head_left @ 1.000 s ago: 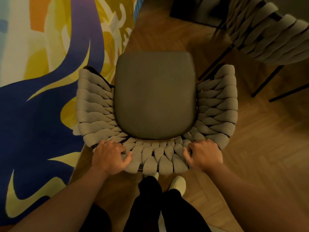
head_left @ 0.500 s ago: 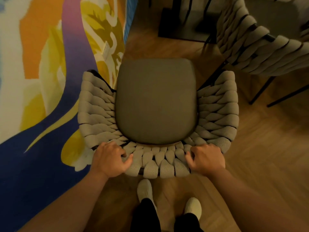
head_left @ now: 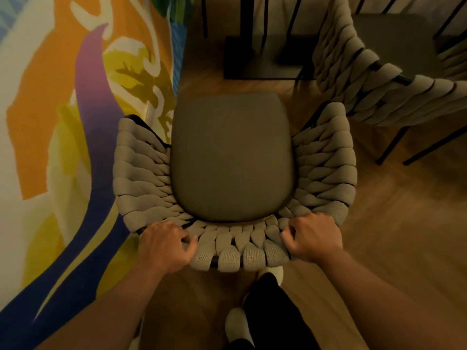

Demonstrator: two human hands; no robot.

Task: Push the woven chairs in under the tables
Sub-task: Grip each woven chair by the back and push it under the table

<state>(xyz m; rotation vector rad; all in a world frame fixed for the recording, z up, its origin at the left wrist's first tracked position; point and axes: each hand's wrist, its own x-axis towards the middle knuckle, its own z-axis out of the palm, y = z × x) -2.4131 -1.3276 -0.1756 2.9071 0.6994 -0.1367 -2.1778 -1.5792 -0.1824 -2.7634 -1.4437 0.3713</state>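
Wooden floor (head_left: 394, 238) runs along a painted wall (head_left: 60, 127). On it the woven chair (head_left: 232, 157) faces the dark table foot (head_left: 262, 68), near it but, I judge, not yet pushed under. A second woven chair (head_left: 366, 79) stands to the right. The left hand (head_left: 164, 246) and the right hand (head_left: 313, 238) grip the backrest's top edge with fingers curled over the bands, well apart, probably so that the push goes straight.
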